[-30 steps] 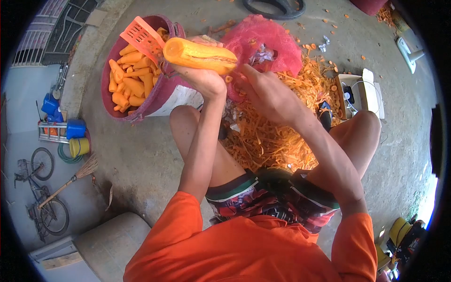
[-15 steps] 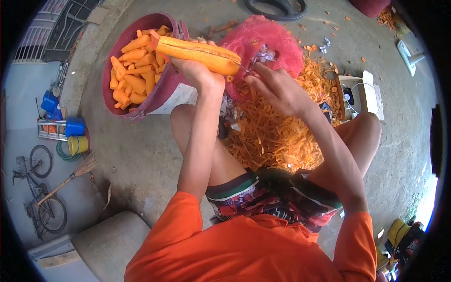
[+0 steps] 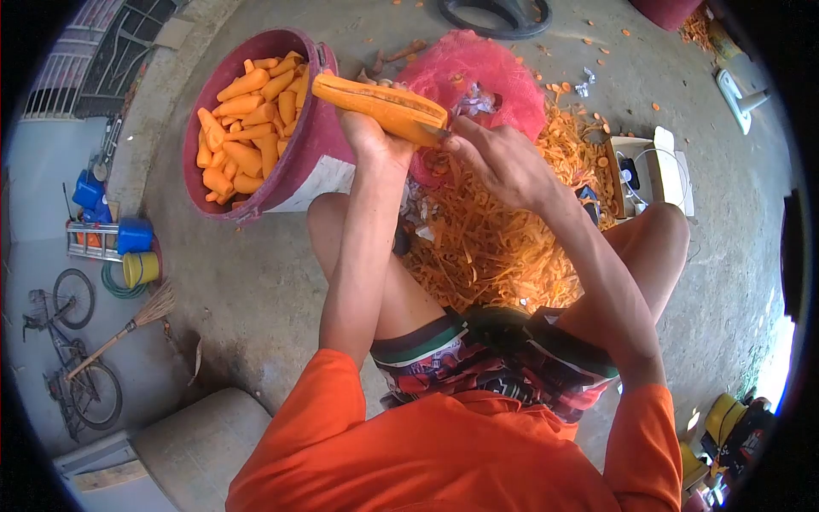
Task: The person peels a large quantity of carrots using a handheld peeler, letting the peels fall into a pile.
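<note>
The person sits low on the concrete floor (image 3: 256, 282), knees apart, with a large carrot (image 3: 380, 104) held out in front, level and angled a little down to the right. The left hand (image 3: 373, 139) is clamped around the carrot's underside near its middle, fingers wrapped up the far side. The right hand (image 3: 499, 158) is pinched on a small blade or peeler at the carrot's right end; the tool itself is mostly hidden, only a dark tip showing against the orange flesh. This looks like mid-peel: one long face is already pale and smooth, while a darker strip of skin runs along the top edge. The next stroke would seem to call for a slight turn of the carrot in the left hand to bring that strip under the blade.

Just left of the hands stands a maroon bucket (image 3: 311, 149) filled with peeled carrots (image 3: 243, 128), blunt and glossy. Between the knees lies a heap of thin curling peelings (image 3: 495, 247), and behind the carrot a pink mesh sack (image 3: 486, 72) slumps open.
</note>
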The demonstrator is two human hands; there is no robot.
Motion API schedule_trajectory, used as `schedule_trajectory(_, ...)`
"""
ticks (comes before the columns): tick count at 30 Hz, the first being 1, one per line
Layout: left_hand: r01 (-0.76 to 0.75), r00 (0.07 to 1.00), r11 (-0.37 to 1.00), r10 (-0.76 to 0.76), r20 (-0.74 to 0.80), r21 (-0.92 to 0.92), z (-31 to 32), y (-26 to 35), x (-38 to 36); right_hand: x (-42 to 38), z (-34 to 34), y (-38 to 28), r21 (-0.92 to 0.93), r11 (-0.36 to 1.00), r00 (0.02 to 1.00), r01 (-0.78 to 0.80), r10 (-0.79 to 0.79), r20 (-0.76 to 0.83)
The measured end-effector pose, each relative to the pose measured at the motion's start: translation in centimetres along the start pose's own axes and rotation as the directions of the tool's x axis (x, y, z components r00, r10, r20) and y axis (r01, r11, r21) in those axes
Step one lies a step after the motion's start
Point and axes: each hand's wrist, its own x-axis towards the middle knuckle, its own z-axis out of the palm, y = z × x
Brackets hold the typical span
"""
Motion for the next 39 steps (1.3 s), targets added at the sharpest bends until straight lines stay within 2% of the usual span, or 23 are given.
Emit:
schedule_trajectory(3, 0.044, 0.998, 0.999, -0.044, 0.048, -0.012, -0.7, -0.1, 0.4, -0.1, 0.2, 0.1, 0.021, 1.0, 1.0, 0.005, -0.005, -0.002)
schedule_trajectory(10, 0.059, 0.998, 0.998, -0.059, 0.015, -0.007, -0.5, -0.4, 0.6, -0.2, -0.2, -0.2, 0.052, 0.999, 1.0, 0.001, -0.001, -0.001)
schedule_trajectory(15, 0.046, 0.998, 0.999, -0.046, 0.03, 0.009, -0.8, -0.6, 0.9, 0.0, -1.0, -0.2, 0.042, 0.997, 0.994, -0.06, 0.056, 0.096)
schedule_trajectory(19, 0.057, 0.998, 0.998, -0.057, 0.011, 0.014, -0.9, -0.6, 1.0, -0.1, -1.6, -0.4, 0.042, 0.999, 0.997, -0.009, 0.006, 0.071)
schedule_trajectory(21, 0.102, 0.987, 0.994, -0.105, 0.118, 0.032, -1.3, -0.4, 1.1, -0.1, -2.1, -0.2, 0.048, 0.998, 0.984, -0.051, 0.042, 0.175)
schedule_trajectory(22, 0.102, 0.988, 0.994, -0.105, 0.117, 0.033, -1.4, -0.5, 1.3, -0.1, -2.1, 0.1, 0.049, 0.998, 0.984, -0.051, 0.042, 0.175)
schedule_trajectory(25, 0.047, 0.995, 0.997, -0.052, 0.085, 0.064, -1.0, -0.8, 1.0, -0.4, -1.8, 0.4, 0.038, 0.999, 0.984, -0.031, 0.024, 0.178)
schedule_trajectory(27, -0.049, 0.998, 0.993, 0.044, 0.054, 0.106, -0.5, -1.1, 0.6, -0.6, -1.7, 0.4, 0.005, 0.997, 0.988, -0.073, 0.071, 0.137)
schedule_trajectory(31, -0.059, 0.997, 0.997, 0.061, -0.045, 0.045, -1.1, -1.4, 1.2, -0.6, -0.7, 0.8, 0.018, 0.999, 0.997, -0.05, 0.049, 0.059)
schedule_trajectory(33, -0.054, 0.995, 0.994, 0.062, -0.08, 0.1, -1.8, -1.6, 1.8, -0.9, -0.5, 0.6, -0.119, 0.988, 0.993, -0.103, 0.108, 0.038)
schedule_trajectory(37, -0.076, 0.995, 0.986, 0.086, -0.06, 0.148, -1.4, -1.8, 1.7, -1.3, -1.1, 0.5, -0.066, 0.996, 0.996, -0.057, 0.061, 0.062)
schedule_trajectory(39, -0.168, 0.97, 0.97, 0.194, -0.145, 0.176, 0.3, -2.0, 0.5, -1.8, -1.5, 0.4, -0.046, 0.998, 0.999, -0.04, 0.041, 0.009)
